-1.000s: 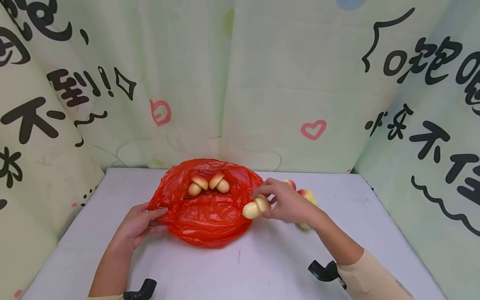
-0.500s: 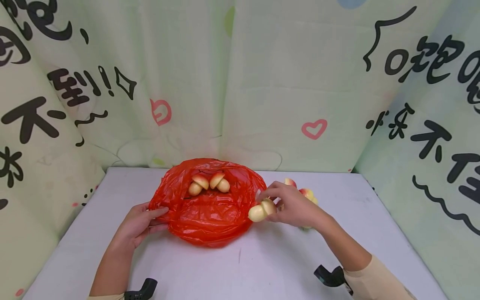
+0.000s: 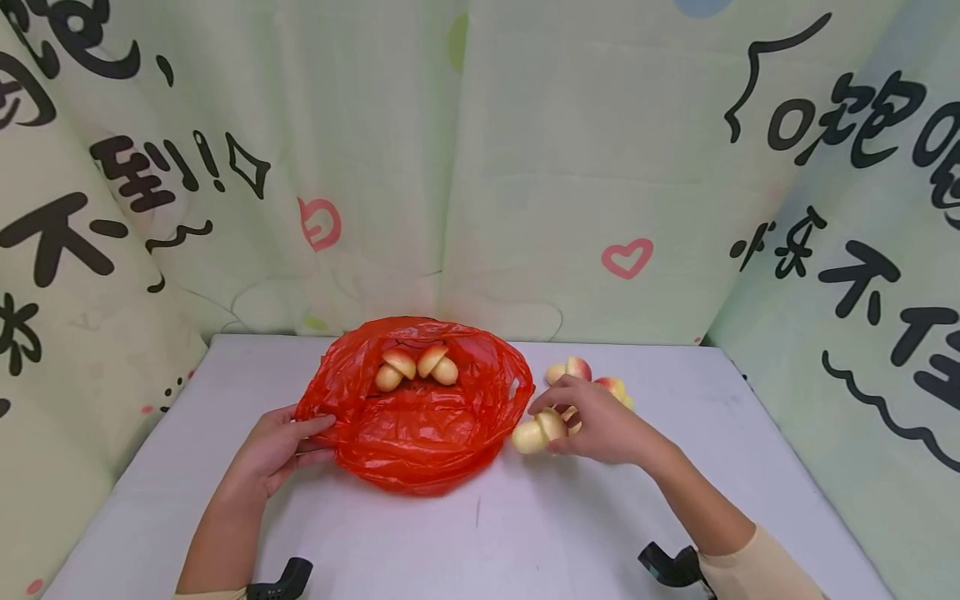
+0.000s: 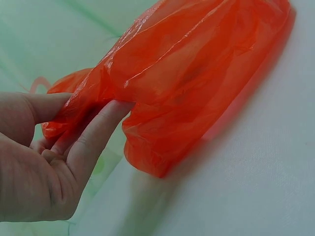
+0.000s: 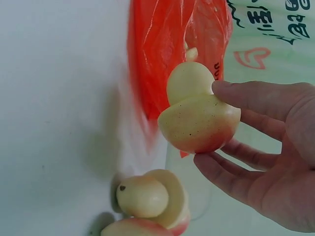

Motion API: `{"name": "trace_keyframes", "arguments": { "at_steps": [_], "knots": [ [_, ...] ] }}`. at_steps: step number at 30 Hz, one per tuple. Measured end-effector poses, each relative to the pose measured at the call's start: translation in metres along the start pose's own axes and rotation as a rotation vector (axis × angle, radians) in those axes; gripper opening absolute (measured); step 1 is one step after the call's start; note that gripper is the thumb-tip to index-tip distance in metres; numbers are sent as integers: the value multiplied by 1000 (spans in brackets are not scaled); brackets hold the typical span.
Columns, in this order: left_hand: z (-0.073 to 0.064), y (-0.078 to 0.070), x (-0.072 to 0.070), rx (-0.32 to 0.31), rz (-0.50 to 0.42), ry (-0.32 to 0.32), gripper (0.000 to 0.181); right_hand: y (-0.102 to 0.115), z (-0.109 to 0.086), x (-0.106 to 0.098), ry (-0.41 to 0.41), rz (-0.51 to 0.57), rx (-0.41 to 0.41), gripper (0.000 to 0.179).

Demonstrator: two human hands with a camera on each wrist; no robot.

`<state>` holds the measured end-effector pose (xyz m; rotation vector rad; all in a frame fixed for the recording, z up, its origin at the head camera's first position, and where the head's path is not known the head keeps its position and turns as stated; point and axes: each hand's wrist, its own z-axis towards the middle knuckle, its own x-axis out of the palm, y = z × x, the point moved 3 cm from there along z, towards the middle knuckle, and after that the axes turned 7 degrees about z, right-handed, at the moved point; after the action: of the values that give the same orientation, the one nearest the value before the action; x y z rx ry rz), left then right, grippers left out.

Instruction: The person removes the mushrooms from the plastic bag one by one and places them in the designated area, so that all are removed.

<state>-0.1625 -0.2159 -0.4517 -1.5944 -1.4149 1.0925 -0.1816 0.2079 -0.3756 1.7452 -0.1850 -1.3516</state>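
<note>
A red plastic bag lies with its mouth spread wide on the white table. Inside it are two toy mushrooms with reddish caps and pale stems. My left hand pinches the bag's left edge between thumb and fingers; the left wrist view shows the thin film bunched there. Just off the bag's right edge, my right hand holds another toy mushroom, thumb on one side and fingers on the other. Its round pale stem points toward the bag.
More toy mushrooms lie on the table behind the right hand, partly covered by it. One mushroom shows below the held one in the right wrist view. A printed curtain closes off the back and sides.
My right hand has drawn right and slightly toward me with the mushroom, away from the bag's right edge. A mushroom behind it shows more. The left hand stays put.
</note>
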Motion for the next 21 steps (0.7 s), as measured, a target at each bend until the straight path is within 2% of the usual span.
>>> {"name": "trace_keyframes", "arguments": {
  "at_steps": [13, 21],
  "knots": [
    [1, 1, 0, 8, 9, 3, 66, -16, -9, 1, -13, -17, 26, 37],
    [0, 0, 1, 1, 19, -1, 65, -19, -16, 1, -30, -39, 2, 36]
  ]
}}
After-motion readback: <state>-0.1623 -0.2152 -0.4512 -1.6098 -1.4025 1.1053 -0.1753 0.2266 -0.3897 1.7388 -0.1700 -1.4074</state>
